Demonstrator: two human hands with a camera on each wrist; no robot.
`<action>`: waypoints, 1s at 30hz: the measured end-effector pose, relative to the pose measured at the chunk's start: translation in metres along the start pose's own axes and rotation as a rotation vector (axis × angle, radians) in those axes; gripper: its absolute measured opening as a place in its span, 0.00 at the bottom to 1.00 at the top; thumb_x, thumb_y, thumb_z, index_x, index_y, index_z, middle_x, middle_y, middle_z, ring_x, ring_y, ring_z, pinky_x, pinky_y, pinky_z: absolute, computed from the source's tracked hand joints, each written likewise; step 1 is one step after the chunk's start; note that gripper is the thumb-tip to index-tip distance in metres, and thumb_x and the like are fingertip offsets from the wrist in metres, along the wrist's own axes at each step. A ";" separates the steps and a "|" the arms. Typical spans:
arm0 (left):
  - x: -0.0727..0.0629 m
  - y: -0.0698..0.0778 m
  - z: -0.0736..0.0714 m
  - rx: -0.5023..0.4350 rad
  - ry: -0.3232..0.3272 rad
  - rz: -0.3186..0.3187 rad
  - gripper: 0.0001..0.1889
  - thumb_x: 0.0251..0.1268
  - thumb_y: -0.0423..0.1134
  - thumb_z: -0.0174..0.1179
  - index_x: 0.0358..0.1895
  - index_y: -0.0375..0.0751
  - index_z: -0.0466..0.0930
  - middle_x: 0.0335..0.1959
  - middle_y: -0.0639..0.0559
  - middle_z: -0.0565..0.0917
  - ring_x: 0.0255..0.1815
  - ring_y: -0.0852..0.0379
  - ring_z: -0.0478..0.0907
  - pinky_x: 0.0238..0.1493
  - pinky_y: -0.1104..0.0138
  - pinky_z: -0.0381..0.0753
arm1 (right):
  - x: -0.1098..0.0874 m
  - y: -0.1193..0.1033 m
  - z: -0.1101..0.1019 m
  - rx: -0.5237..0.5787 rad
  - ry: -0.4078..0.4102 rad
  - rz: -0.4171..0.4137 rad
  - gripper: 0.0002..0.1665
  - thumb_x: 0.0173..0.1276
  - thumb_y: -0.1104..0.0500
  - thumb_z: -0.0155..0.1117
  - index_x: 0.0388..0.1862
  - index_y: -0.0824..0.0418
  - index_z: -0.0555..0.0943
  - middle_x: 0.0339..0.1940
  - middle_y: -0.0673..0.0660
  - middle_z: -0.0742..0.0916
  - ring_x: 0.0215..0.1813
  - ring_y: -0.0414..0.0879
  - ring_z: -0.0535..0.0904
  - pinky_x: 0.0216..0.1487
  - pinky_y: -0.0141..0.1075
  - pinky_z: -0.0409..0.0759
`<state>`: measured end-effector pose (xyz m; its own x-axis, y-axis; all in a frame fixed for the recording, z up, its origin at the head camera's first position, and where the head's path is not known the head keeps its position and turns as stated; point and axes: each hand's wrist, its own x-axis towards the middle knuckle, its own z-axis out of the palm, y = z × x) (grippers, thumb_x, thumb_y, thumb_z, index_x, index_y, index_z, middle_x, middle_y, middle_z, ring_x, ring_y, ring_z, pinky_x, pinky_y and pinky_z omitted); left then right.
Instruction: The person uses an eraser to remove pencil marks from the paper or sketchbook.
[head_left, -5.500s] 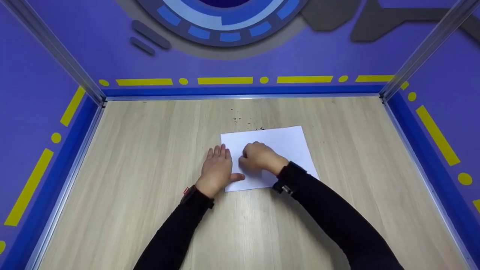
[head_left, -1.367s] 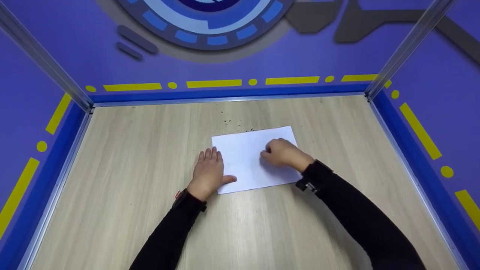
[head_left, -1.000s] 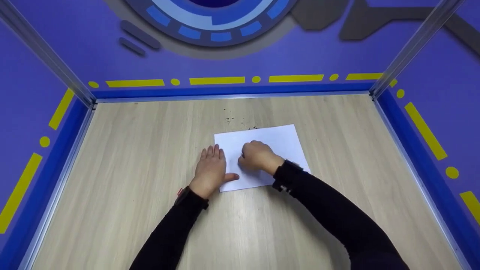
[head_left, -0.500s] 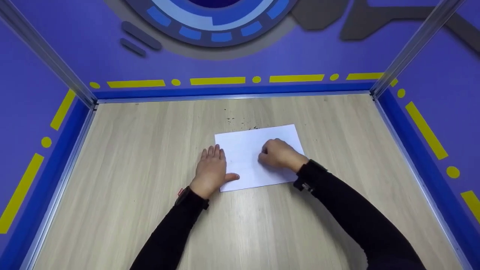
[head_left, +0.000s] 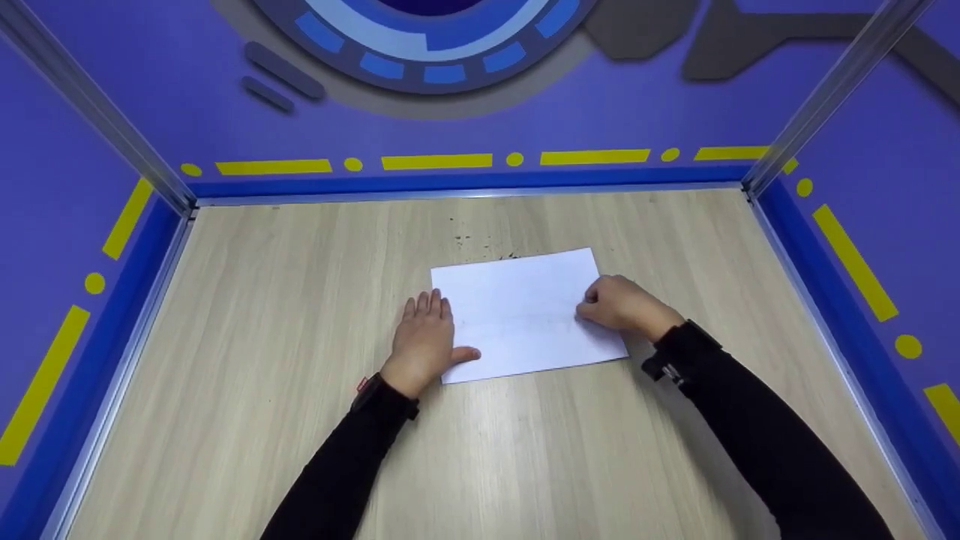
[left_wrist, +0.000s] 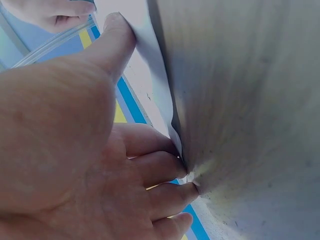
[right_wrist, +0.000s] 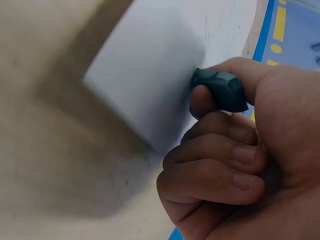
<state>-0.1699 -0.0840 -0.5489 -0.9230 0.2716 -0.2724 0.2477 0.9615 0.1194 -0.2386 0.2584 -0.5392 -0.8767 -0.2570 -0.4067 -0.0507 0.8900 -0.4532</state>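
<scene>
A white sheet of paper [head_left: 525,315] lies on the table with faint grey marks on it. My left hand [head_left: 422,345] rests flat along the sheet's left edge, fingers straight and thumb on the paper; the left wrist view shows this thumb [left_wrist: 114,42] on the white edge. At the sheet's right edge is my right hand [head_left: 628,306], its fingers curled. Between thumb and forefinger it pinches a small dark green eraser [right_wrist: 222,90], which touches the paper in the right wrist view. From the head view the eraser is hidden by the hand.
Dark crumbs [head_left: 510,256] lie scattered just beyond the paper's far edge. The wooden table [head_left: 300,300] is bounded by a purple back wall [head_left: 420,135] and side walls with metal corner posts.
Half a second ago my right hand was over the paper's right half; now it is farther right, at the edge. Earlier it moved left and right across the sheet. The left hand stays put.
</scene>
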 end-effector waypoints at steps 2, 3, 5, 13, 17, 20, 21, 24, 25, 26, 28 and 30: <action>0.001 0.000 -0.001 -0.003 -0.006 -0.003 0.62 0.69 0.75 0.65 0.85 0.23 0.59 0.89 0.27 0.59 0.92 0.32 0.55 0.93 0.43 0.53 | -0.003 0.002 -0.001 -0.001 0.005 -0.001 0.26 0.71 0.55 0.62 0.15 0.50 0.62 0.16 0.45 0.64 0.21 0.42 0.61 0.25 0.34 0.58; 0.001 0.001 -0.001 -0.006 -0.010 -0.004 0.62 0.69 0.75 0.65 0.85 0.23 0.59 0.89 0.27 0.59 0.92 0.32 0.55 0.93 0.43 0.53 | -0.004 0.003 -0.001 -0.007 0.012 -0.004 0.26 0.71 0.55 0.62 0.15 0.50 0.62 0.16 0.45 0.64 0.21 0.42 0.61 0.24 0.34 0.58; 0.002 0.000 -0.001 -0.009 -0.012 -0.006 0.62 0.69 0.75 0.65 0.85 0.23 0.59 0.89 0.26 0.58 0.92 0.32 0.54 0.93 0.43 0.52 | -0.006 0.001 -0.001 -0.031 0.021 -0.006 0.25 0.71 0.55 0.61 0.15 0.50 0.64 0.16 0.45 0.66 0.22 0.43 0.64 0.25 0.35 0.60; 0.000 0.001 -0.001 0.000 -0.004 -0.005 0.62 0.69 0.75 0.65 0.85 0.22 0.60 0.88 0.26 0.59 0.92 0.32 0.55 0.93 0.43 0.53 | -0.009 -0.010 0.001 -0.072 -0.002 -0.022 0.27 0.75 0.51 0.62 0.15 0.51 0.66 0.17 0.46 0.67 0.24 0.45 0.67 0.27 0.37 0.64; -0.001 0.001 -0.001 0.007 -0.006 -0.004 0.62 0.69 0.75 0.65 0.85 0.23 0.60 0.88 0.26 0.59 0.92 0.32 0.55 0.93 0.43 0.54 | -0.007 -0.027 0.006 -0.022 -0.051 -0.039 0.28 0.78 0.47 0.63 0.17 0.50 0.69 0.18 0.46 0.69 0.25 0.44 0.68 0.28 0.37 0.66; -0.001 0.001 -0.002 0.009 -0.009 -0.006 0.62 0.69 0.75 0.64 0.85 0.23 0.60 0.88 0.26 0.59 0.92 0.31 0.55 0.93 0.43 0.53 | -0.002 -0.047 0.012 -0.014 -0.061 -0.068 0.28 0.80 0.47 0.60 0.17 0.50 0.67 0.18 0.46 0.70 0.24 0.44 0.68 0.28 0.37 0.67; -0.001 0.001 -0.002 0.009 -0.009 -0.006 0.62 0.69 0.76 0.64 0.85 0.23 0.60 0.88 0.26 0.59 0.92 0.31 0.55 0.93 0.42 0.53 | 0.000 -0.055 0.014 -0.020 -0.061 -0.080 0.28 0.81 0.47 0.60 0.18 0.50 0.66 0.18 0.47 0.71 0.24 0.44 0.69 0.29 0.38 0.68; 0.000 0.001 -0.002 0.009 -0.009 -0.005 0.63 0.68 0.76 0.64 0.85 0.23 0.60 0.88 0.26 0.59 0.92 0.31 0.56 0.93 0.42 0.53 | 0.009 -0.083 0.024 -0.055 -0.069 -0.112 0.28 0.82 0.48 0.59 0.18 0.51 0.67 0.20 0.48 0.73 0.26 0.46 0.71 0.30 0.39 0.70; 0.000 0.001 -0.002 0.006 -0.007 -0.004 0.63 0.68 0.77 0.64 0.84 0.22 0.60 0.88 0.26 0.59 0.92 0.31 0.56 0.93 0.42 0.53 | 0.012 -0.093 0.028 -0.074 -0.072 -0.123 0.28 0.83 0.48 0.59 0.18 0.51 0.69 0.20 0.49 0.74 0.26 0.47 0.72 0.31 0.40 0.71; 0.000 0.001 -0.002 0.004 -0.003 -0.004 0.63 0.68 0.77 0.64 0.84 0.22 0.60 0.88 0.26 0.59 0.91 0.31 0.56 0.93 0.42 0.53 | 0.015 -0.103 0.033 -0.099 -0.074 -0.141 0.27 0.83 0.48 0.59 0.19 0.52 0.70 0.21 0.49 0.76 0.27 0.47 0.73 0.32 0.41 0.72; 0.000 0.001 -0.001 -0.001 0.004 -0.004 0.63 0.67 0.77 0.64 0.84 0.22 0.60 0.88 0.26 0.60 0.91 0.31 0.57 0.93 0.42 0.53 | 0.021 -0.123 0.044 -0.137 -0.083 -0.174 0.26 0.82 0.49 0.59 0.20 0.53 0.75 0.22 0.51 0.79 0.29 0.49 0.76 0.34 0.43 0.76; 0.000 0.001 -0.001 -0.005 0.007 -0.001 0.62 0.68 0.75 0.66 0.84 0.22 0.60 0.88 0.26 0.60 0.91 0.31 0.57 0.93 0.42 0.53 | 0.027 -0.139 0.054 -0.169 -0.087 -0.212 0.23 0.81 0.50 0.60 0.22 0.55 0.79 0.24 0.52 0.81 0.31 0.50 0.78 0.37 0.45 0.79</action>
<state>-0.1698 -0.0829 -0.5481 -0.9252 0.2707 -0.2660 0.2455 0.9614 0.1244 -0.2292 0.1069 -0.5302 -0.7943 -0.4686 -0.3866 -0.3136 0.8613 -0.3998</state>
